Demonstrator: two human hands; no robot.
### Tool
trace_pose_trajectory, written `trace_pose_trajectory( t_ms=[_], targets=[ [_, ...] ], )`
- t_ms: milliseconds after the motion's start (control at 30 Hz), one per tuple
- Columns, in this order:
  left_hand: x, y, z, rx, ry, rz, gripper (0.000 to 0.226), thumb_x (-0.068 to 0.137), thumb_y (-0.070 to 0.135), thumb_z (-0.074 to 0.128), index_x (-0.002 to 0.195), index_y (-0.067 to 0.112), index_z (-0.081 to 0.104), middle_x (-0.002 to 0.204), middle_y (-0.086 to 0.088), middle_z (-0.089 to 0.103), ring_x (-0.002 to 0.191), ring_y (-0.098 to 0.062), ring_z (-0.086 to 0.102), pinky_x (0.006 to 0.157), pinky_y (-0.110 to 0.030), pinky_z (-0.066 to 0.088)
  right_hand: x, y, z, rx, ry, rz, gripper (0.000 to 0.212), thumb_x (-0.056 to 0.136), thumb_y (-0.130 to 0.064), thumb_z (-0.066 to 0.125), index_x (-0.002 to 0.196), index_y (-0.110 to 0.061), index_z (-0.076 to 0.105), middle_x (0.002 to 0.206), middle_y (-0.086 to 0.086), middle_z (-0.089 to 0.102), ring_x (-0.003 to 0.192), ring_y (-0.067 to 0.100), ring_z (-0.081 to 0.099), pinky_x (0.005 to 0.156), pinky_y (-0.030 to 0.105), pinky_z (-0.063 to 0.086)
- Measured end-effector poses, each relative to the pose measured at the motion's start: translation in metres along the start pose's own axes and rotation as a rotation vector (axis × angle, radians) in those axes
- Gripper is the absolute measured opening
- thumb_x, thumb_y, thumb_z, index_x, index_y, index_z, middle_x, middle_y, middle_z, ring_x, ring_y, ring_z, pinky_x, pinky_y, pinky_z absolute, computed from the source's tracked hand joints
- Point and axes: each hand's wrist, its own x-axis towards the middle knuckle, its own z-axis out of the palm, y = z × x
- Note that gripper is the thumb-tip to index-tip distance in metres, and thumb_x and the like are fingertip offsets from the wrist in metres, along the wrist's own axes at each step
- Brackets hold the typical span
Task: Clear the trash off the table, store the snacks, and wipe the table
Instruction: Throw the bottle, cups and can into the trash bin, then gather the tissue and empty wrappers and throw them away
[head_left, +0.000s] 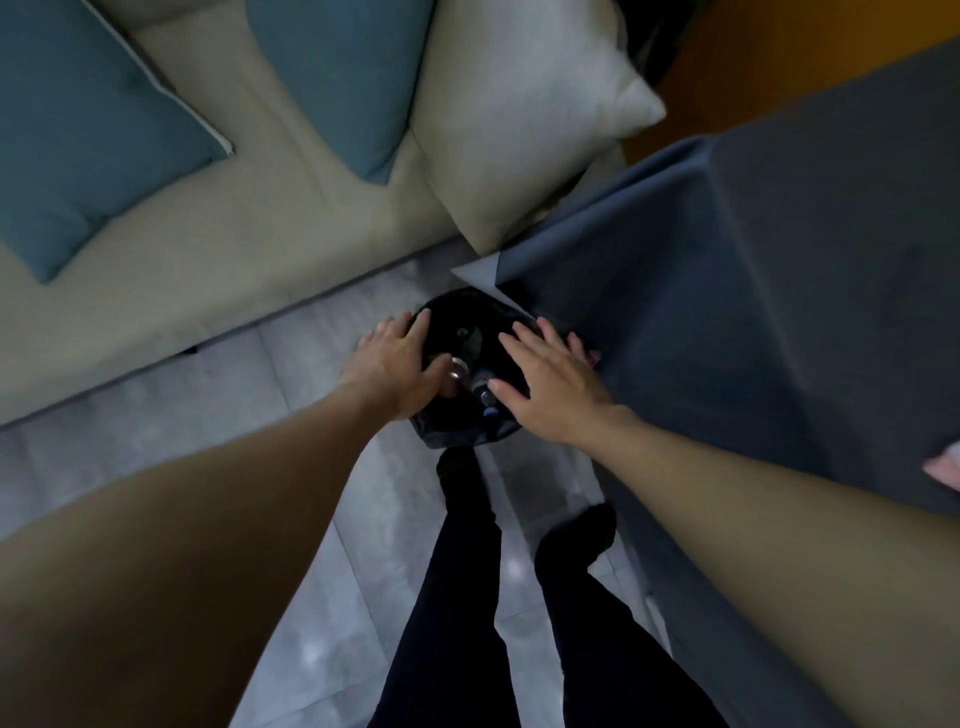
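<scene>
beige sofa (218, 270) (teal cushions (88, 135)) on grey floor (156, 405).

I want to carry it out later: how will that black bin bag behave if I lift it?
Probably floppy: the bag looks thin and creased where it folds over the rim. Likely light, since only a can and what looks like a bottle show inside. They may roll together as it sags.
</scene>
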Motion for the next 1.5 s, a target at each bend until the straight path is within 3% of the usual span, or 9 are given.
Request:
trace_pose_trajectory(
  t_ms=[100, 200, 467, 700, 800, 1067, 1300, 1500],
  targets=[
    [-0.015, 0.013, -0.03, 0.081, 0.008, 0.012, 0.072, 0.099, 0.056, 0.032, 0.158, 0.02, 0.012, 0.164, -0.01, 0.015, 0.151, -0.029, 0.01, 0.123, -0.044, 0.011, -0.014, -0.013, -0.036, -0.034, 0.039, 0.009, 0.074, 0.097, -0.062, 0.034, 0.157, -0.02, 0.02, 0.165, 0.003, 0.013, 0.152, 0.027, 0.002, 0.121, 0.054, 0.0],
    [-0.034, 0.028, -0.064, 0.131, 0.033, 0.025, 0.071, 0.1, 0.058, 0.026, 0.159, 0.024, 0.006, 0.166, -0.007, 0.005, 0.153, -0.025, 0.002, 0.124, -0.043, 0.005, -0.031, -0.027, -0.071, -0.078, 0.085, -0.021, 0.076, 0.097, -0.065, 0.029, 0.157, -0.02, 0.018, 0.165, 0.004, 0.013, 0.152, 0.026, 0.001, 0.121, 0.052, -0.002],
    [-0.085, 0.082, -0.158, 0.183, 0.188, 0.099, 0.07, 0.099, 0.057, 0.028, 0.158, 0.024, 0.009, 0.166, -0.006, 0.008, 0.152, -0.026, 0.005, 0.123, -0.044, 0.007, -0.087, -0.053, -0.158, -0.085, 0.248, -0.05, 0.08, 0.095, -0.07, 0.022, 0.157, -0.02, 0.018, 0.166, 0.002, 0.012, 0.152, 0.024, -0.002, 0.122, 0.051, -0.003],
    [-0.115, 0.139, -0.211, 0.196, 0.311, 0.22, 0.068, 0.1, 0.052, 0.035, 0.158, 0.023, 0.015, 0.164, -0.01, 0.015, 0.151, -0.028, 0.011, 0.121, -0.043, 0.012, -0.139, -0.043, -0.216, -0.078, 0.379, 0.005, 0.079, 0.095, -0.071, 0.022, 0.157, -0.021, 0.021, 0.166, 0.0, 0.012, 0.152, 0.025, -0.002, 0.121, 0.053, -0.005],
    [-0.123, 0.17, -0.225, 0.221, 0.309, 0.275, 0.068, 0.101, 0.052, 0.033, 0.158, 0.024, 0.011, 0.165, -0.008, 0.013, 0.151, -0.027, 0.01, 0.122, -0.044, 0.011, -0.165, -0.028, -0.23, -0.06, 0.44, 0.071, 0.087, 0.089, -0.078, 0.013, 0.157, -0.025, 0.018, 0.166, -0.001, 0.011, 0.152, 0.027, -0.002, 0.12, 0.053, -0.006],
    [-0.128, 0.278, -0.226, 0.3, 0.267, 0.483, 0.069, 0.1, 0.054, 0.029, 0.158, 0.022, 0.01, 0.165, -0.006, 0.013, 0.151, -0.026, 0.012, 0.121, -0.043, 0.013, -0.254, 0.044, -0.247, 0.064, 0.506, 0.29, 0.077, 0.094, -0.074, 0.018, 0.158, -0.031, 0.011, 0.166, -0.006, 0.001, 0.152, 0.023, -0.009, 0.119, 0.056, -0.008],
    [-0.131, 0.382, -0.197, 0.364, 0.179, 0.607, 0.071, 0.099, 0.06, 0.028, 0.158, 0.03, 0.003, 0.166, -0.002, 0.006, 0.151, -0.028, 0.01, 0.122, -0.045, 0.014, -0.331, 0.113, -0.24, 0.097, 0.632, 0.459, 0.076, 0.094, -0.072, 0.024, 0.156, -0.028, 0.02, 0.166, -0.002, 0.011, 0.152, 0.027, 0.002, 0.119, 0.059, 0.001],
    [-0.137, 0.449, -0.158, 0.453, 0.094, 0.718, 0.074, 0.098, 0.061, 0.029, 0.158, 0.029, 0.001, 0.166, -0.005, 0.006, 0.15, -0.033, 0.012, 0.121, -0.047, 0.017, -0.389, 0.164, -0.217, 0.159, 0.654, 0.592, 0.077, 0.092, -0.075, 0.023, 0.156, -0.033, 0.014, 0.166, -0.006, 0.007, 0.152, 0.022, 0.0, 0.119, 0.06, 0.001]
  ],
)
